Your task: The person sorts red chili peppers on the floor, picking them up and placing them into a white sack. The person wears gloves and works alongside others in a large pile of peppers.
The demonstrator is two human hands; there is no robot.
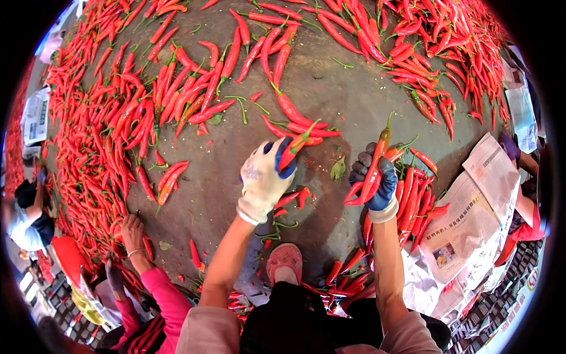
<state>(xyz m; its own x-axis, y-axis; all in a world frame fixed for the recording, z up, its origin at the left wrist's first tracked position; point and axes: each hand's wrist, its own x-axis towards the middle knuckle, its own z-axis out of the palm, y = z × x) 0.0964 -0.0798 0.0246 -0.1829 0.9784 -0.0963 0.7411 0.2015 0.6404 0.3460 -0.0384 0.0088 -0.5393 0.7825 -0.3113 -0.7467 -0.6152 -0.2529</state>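
Black trousers (pixel 283 324) fill the space closest to the camera, just behind a pinkish-red closed shoe (pixel 285 261) on a brown-grey flat ground (pixel 318 88). Ahead of the shoe and slightly left, the left hand (pixel 263 177), in a white knit glove with blue-coated fingers, grips a slender glossy red chilli with a green stem (pixel 293 151). Ahead and right of the shoe, the right hand (pixel 382 182), in a similar glove with a white cuff, has its fingers curled around a long red chilli with a brownish-green top (pixel 373 175), its stem upward. Beside that hand, farther right of the shoe, many red chillies bunch together (pixel 415 203); whether any are also held, I cannot tell. Well to the right of the shoe lie creased printed newspaper sheets (pixel 463 221). Left of the shoe spreads a dense mass of red chillies (pixel 88 153), with a co-worker's bare hand (pixel 134 234) at its edge. Straight ahead of the shoe, beyond the gloves, more loose chillies (pixel 289 56) lie scattered.
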